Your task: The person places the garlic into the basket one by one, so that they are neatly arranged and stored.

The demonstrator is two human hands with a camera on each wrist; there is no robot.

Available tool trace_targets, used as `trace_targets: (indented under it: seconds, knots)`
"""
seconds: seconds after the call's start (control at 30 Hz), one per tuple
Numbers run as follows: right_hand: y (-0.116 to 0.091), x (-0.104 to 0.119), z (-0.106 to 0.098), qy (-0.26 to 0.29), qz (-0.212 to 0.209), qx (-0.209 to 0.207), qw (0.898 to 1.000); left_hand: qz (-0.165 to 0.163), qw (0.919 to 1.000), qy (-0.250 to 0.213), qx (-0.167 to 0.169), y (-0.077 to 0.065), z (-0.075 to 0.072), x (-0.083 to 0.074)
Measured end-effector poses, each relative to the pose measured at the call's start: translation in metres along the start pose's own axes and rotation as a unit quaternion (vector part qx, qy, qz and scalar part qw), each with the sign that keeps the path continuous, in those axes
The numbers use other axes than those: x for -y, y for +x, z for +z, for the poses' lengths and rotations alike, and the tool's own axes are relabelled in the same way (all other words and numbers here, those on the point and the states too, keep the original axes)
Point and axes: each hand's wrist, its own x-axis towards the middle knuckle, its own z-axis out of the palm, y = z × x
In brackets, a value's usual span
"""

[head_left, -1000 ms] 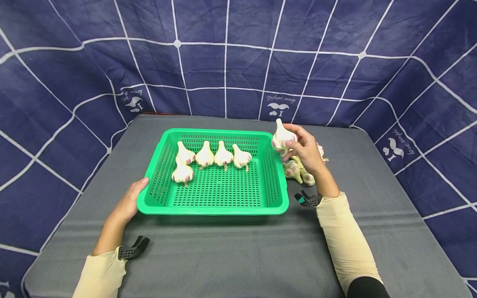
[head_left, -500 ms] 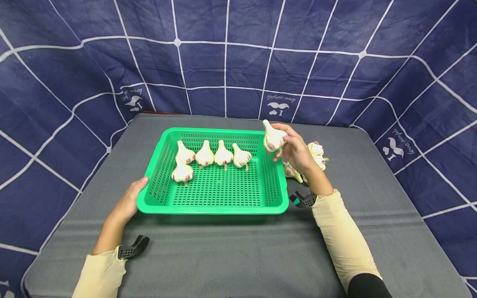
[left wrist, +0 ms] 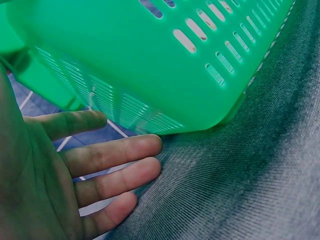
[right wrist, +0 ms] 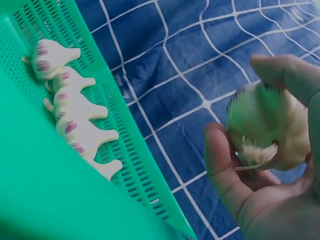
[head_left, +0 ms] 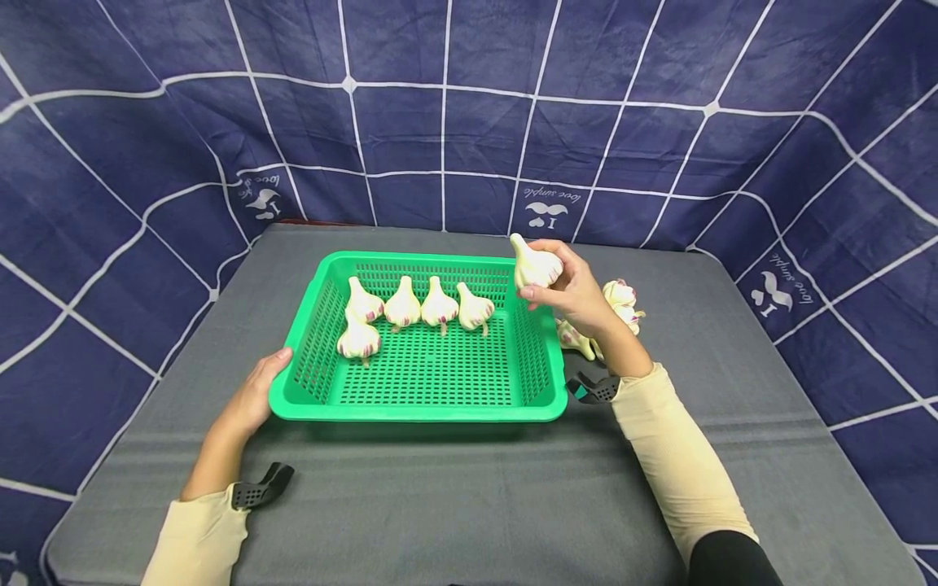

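In the head view a green plastic basket (head_left: 418,413) stands on the grey cloth. My left hand (head_left: 256,395) is at its left end, thumb up at the rim; in the left wrist view the four fingers (left wrist: 115,152) stretch out loosely beside the basket wall. My right hand (head_left: 579,297) grips a garlic bulb (head_left: 538,267), stem upward, over the basket's right rim. Thumb and fingers curl round that bulb in the right wrist view, its root end toward the camera. Inside the basket several garlic bulbs (head_left: 402,307) line the back and the left side.
More garlic bulbs (head_left: 623,303) lie right of the basket, partly hidden behind the right hand and forearm. Grey cloth (head_left: 454,505) covers the table. A blue curtain (head_left: 484,130) with white grid lines hangs behind and at both sides.
The right hand has carried the garlic bulb leftward to the basket's right rim, and the bulb's stem has tilted slightly left. The left hand and basket have stayed put.
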Motion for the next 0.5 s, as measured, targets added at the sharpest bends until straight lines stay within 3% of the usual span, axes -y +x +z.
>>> trace_targets:
  seconds: [0.17,0.3,0.5]
  knots:
    - [0.0055,-0.0008,0.0019,-0.007,0.009,-0.016,1.0,-0.004,1.0,0.002,0.004,-0.0004,0.0001,0.0002]
    - [0.0078,-0.0004,0.0021,-0.006,0.022,0.011,1.0,0.018,0.9998,-0.003,-0.008,0.0006,0.0007,0.0005]
    - [0.01,0.0017,0.0045,-0.043,0.029,0.042,0.998,0.022,0.9997,-0.004,-0.012,0.0012,0.0005,0.0005]
